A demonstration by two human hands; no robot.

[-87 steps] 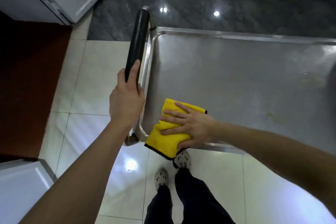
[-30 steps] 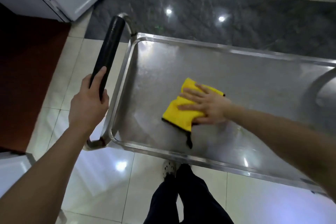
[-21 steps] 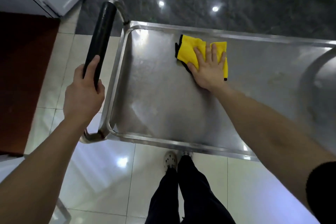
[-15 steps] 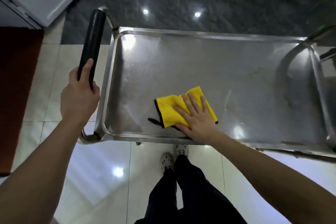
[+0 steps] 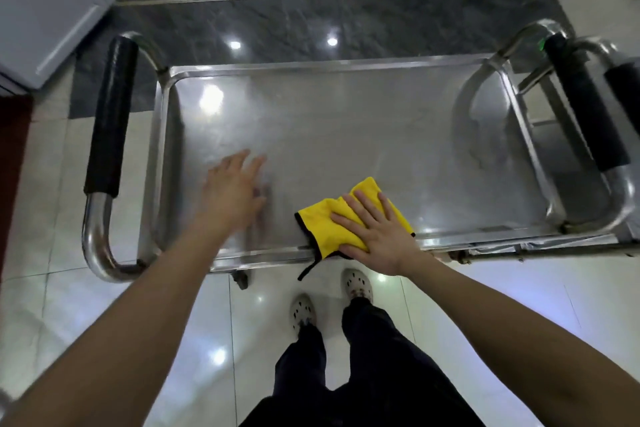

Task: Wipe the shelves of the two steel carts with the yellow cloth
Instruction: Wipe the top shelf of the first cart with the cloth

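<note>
**Top shelf under the cloth, near rim being worked**

The yellow cloth [image 5: 349, 222] is pressed flat onto the top shelf [image 5: 346, 121] of the steel cart [image 5: 162, 156], close against the near rim, with one black-edged corner and a loose black loop hung over that rim. It is held down by the right hand [image 5: 377, 236], whose fingers [image 5: 360, 206] are laid out flat and slightly spread over the fabric; nothing is pinched. The left hand [image 5: 232, 184] is blurred just above or on the bare steel to the left of the cloth, fingers extended and loosely together; contact with the shelf cannot be told. The black handle [image 5: 107, 114] at the left end is not gripped. A second handle [image 5: 585, 104] is seen at the right end, and beyond it part of what may be the other cart.

For the step to be done well, the palm should be kept broad on the cloth so that pressure is spread evenly, and overlapping strokes should be carried along the rim and into the rounded corners, where grime tends to be trapped. The dull marks near the right end appear not yet wiped and should be covered. Since the handle is free, the cart is likely to roll under a hard push; it should be steadied before pressure is raised. The overhanging corner should be drawn back onto the shelf so it is not snagged
</note>
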